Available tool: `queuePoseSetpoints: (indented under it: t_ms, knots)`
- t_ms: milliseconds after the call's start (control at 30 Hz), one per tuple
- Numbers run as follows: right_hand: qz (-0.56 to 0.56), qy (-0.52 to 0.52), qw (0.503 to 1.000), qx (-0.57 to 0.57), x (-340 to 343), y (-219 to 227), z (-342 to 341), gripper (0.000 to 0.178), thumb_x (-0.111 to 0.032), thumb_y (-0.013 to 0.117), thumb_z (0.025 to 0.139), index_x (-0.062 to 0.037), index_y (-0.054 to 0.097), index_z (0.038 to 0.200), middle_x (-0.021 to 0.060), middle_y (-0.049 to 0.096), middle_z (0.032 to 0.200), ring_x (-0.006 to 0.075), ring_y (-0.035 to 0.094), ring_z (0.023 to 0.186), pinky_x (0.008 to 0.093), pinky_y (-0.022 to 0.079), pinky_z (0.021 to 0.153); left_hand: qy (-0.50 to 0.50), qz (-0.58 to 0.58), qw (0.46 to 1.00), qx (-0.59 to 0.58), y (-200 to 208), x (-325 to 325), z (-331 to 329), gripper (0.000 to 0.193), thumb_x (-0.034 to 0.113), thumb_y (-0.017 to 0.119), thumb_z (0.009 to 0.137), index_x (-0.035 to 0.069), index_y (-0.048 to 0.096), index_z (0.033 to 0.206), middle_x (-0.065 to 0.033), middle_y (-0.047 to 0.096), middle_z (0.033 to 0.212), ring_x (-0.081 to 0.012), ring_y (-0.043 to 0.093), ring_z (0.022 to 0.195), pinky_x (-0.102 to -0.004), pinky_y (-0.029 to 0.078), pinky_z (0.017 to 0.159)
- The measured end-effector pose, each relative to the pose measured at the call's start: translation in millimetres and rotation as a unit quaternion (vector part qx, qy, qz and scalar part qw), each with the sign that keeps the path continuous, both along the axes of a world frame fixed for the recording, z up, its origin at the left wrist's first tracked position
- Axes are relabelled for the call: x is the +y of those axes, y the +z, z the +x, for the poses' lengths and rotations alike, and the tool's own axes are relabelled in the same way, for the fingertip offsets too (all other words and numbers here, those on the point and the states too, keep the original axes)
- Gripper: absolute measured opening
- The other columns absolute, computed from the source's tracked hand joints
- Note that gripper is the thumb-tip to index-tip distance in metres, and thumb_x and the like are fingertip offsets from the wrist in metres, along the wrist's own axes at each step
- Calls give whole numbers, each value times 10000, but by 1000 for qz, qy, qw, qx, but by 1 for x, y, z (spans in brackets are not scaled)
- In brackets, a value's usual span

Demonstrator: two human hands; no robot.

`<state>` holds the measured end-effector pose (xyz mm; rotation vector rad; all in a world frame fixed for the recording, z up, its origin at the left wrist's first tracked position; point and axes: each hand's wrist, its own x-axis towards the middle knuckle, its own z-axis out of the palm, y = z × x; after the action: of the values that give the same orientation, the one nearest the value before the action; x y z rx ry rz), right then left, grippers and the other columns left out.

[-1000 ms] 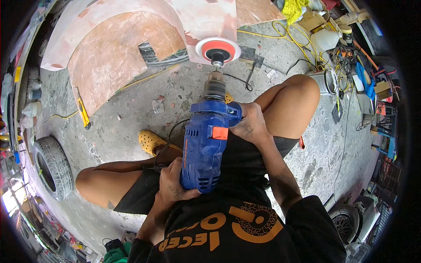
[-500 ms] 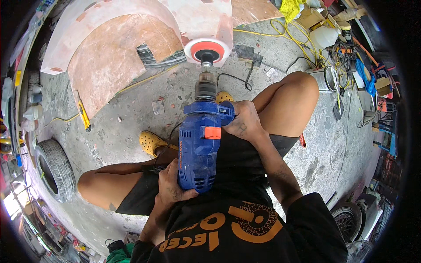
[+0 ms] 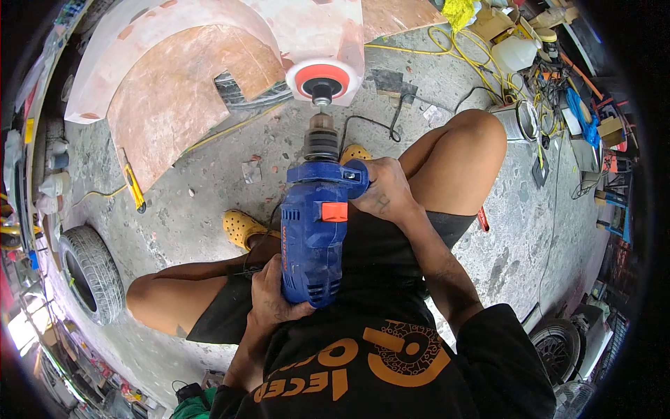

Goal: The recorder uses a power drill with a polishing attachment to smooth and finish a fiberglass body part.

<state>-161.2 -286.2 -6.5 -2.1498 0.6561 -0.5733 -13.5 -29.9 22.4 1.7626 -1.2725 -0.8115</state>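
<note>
A blue power drill point(image 3: 312, 244) with an orange-red switch lies along the middle, pointing away from my body. My left hand point(image 3: 274, 292) is wrapped round its rear end; the grip itself is hidden under the body. Up front, my right hand point(image 3: 382, 188) is closed round the side handle point(image 3: 357, 179). From the chuck point(image 3: 322, 136) runs a shaft to a round backing pad point(image 3: 321, 80) with a red ring and white rim. The pad rests against, or just over, the lower end of a whitish-pink curved panel point(image 3: 317, 31).
Under the panel lies a brown board point(image 3: 164, 105) with a yellow utility knife point(image 3: 132, 183) at its edge. A tyre point(image 3: 91, 274) lies at left. On the right are a metal can point(image 3: 515, 122), yellow hose point(image 3: 481, 66) and a white jug point(image 3: 515, 53). A black cord point(image 3: 373, 120) crosses the floor.
The drill and its pad have shifted slightly left along the panel's lower end. Both hands keep their hold and move with it.
</note>
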Motion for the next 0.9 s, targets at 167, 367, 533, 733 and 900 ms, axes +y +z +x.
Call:
queuePoseSetpoints:
  t_ms: [167,367,533,733,900]
  knots:
    - [11,-10,1000,13,0,0,-5,161,-108,780,722,-43,648,787,166,629,690,385,623,634,378,505,570,-23,-12,999,-19,0,-2,-1,865,621,820,684,-67,551,1135,-202,651,911,-363,707,787,-420,574,688]
    - [4,-21,999,29,1,2,-6,170,-108,780,727,-36,628,746,167,623,681,385,615,622,379,499,560,-30,2,999,-16,5,-5,-1,878,622,826,678,-66,546,1146,-201,653,915,-366,705,790,-420,572,698]
    - [5,-12,1000,4,-1,-6,-1,182,-109,779,722,-38,612,727,161,617,670,382,609,609,379,496,552,-1,14,1000,3,-1,3,-2,873,614,837,664,-56,553,1147,-195,666,923,-366,708,800,-421,572,718]
    - [13,31,999,-2,0,-3,10,154,-98,765,715,-54,624,757,148,604,663,374,614,620,386,502,561,32,-4,999,-3,-8,12,-5,853,598,837,662,-47,550,1141,-194,670,937,-358,711,807,-415,572,731]
    - [3,51,999,2,-1,-1,11,158,-112,769,713,-55,632,767,153,618,679,373,621,633,386,512,571,46,-11,999,3,-5,12,-5,860,605,832,657,-43,548,1146,-189,665,929,-356,709,799,-414,570,722]
